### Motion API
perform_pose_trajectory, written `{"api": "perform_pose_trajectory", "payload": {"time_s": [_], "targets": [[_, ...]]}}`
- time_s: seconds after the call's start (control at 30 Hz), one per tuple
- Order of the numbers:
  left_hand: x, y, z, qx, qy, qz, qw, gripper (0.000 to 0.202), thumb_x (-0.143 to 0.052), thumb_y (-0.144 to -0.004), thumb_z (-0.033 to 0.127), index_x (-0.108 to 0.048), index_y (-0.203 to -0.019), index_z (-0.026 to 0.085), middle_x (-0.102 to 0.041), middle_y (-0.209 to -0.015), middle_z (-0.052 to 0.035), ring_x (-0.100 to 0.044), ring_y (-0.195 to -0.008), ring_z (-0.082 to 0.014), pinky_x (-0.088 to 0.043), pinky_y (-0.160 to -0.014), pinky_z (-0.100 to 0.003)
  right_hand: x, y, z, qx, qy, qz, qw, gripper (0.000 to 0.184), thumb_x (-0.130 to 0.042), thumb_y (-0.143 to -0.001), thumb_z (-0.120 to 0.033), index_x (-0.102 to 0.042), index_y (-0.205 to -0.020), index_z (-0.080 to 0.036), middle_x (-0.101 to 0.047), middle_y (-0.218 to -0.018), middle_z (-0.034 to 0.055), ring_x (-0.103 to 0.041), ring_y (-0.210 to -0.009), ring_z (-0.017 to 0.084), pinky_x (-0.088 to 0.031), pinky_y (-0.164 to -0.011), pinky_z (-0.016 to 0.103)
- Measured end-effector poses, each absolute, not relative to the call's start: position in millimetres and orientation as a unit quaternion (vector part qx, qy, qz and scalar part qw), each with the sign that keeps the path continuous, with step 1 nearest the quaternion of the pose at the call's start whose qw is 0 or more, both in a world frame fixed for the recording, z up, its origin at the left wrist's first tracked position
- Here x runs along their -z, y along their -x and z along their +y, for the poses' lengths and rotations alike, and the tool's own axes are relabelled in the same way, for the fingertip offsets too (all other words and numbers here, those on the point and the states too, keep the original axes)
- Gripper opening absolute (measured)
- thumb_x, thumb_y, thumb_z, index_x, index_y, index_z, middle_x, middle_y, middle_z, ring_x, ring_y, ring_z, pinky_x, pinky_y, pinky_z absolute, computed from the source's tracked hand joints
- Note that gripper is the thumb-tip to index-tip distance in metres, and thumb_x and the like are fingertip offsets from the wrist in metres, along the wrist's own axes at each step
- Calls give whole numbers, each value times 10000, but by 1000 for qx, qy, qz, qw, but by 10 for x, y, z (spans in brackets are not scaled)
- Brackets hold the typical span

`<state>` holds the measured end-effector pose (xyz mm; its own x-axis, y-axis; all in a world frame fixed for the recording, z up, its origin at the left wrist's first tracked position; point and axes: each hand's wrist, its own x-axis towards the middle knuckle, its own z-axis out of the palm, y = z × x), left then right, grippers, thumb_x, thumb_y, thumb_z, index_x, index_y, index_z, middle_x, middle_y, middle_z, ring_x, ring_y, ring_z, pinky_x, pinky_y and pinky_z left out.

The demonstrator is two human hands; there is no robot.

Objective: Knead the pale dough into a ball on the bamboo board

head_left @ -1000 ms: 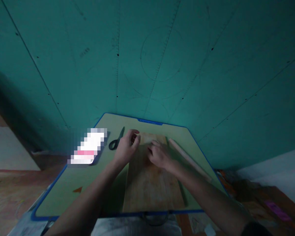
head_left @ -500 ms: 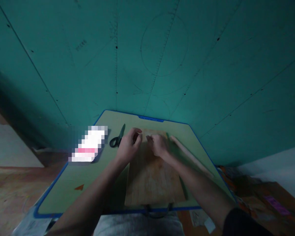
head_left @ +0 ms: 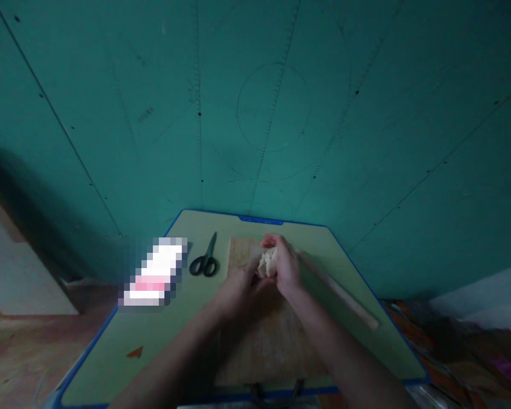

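Observation:
A pale, crumbly lump of dough (head_left: 268, 263) sits between my two hands, above the wooden cutting board (head_left: 276, 346). My left hand (head_left: 244, 282) cups it from the left and below, its fingers partly hidden in shadow. From the right, my right hand (head_left: 286, 267) curls round it, fingers bent over the far side. Just beyond my right hand a long wooden rolling pin (head_left: 340, 292) lies slanted along the board's right side. Black-handled scissors (head_left: 205, 263) rest to the left of the board, blades pointing away from me.
The light green table (head_left: 179, 335) has a blue rim and stands against a green wall (head_left: 259, 113). A pixelated white-and-pink rectangle (head_left: 155, 275) covers something at the left edge. Near the front left lies an orange triangular scrap (head_left: 135, 352). Clutter (head_left: 464, 363) fills the floor at right.
Both hands were apart with fingers pinched; now they have come together round the dough, which shows plainly. The left hand moved right, uncovering the scissors' handles. The view has tilted up slightly.

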<state>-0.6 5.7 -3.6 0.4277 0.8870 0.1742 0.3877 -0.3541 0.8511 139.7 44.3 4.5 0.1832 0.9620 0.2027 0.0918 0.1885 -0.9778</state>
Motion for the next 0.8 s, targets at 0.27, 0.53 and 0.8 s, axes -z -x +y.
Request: {"api": "perform_pose_trajectory", "payload": {"time_s": [0.27,0.53,0.8], "targets": [[89,-33,48,-377,-750,419,346,372,-520,-889,238,-581,-1251,184,-721,-979,-61,-654,-846,-193,-488,-746,-275,-349,-1616,293,-370,530,-663,378,256,-492,-892,-373,-690,-867,-213,-712,-930,34,-647,-941,199,-499,-854,328],[61,-2,-8,-386,-795,395,251,374,-552,-890,220,-628,-1256,237,-705,-1037,-85,-664,-868,-199,-504,-756,-273,-420,-1708,293,-599,571,-435,356,202,-592,-856,-363,-627,-784,-178,-654,-680,2,-641,-618,143,-516,-524,233],[-19,38,-32,-374,-813,356,268,224,-581,-902,325,-712,-1053,225,-714,-947,-68,-680,-819,-170,-497,-728,-248,-288,-1806,267,-535,559,-582,249,235,-642,-840,-420,-637,-780,-193,-665,-659,-7,-623,-570,132,-480,-548,234]]}}
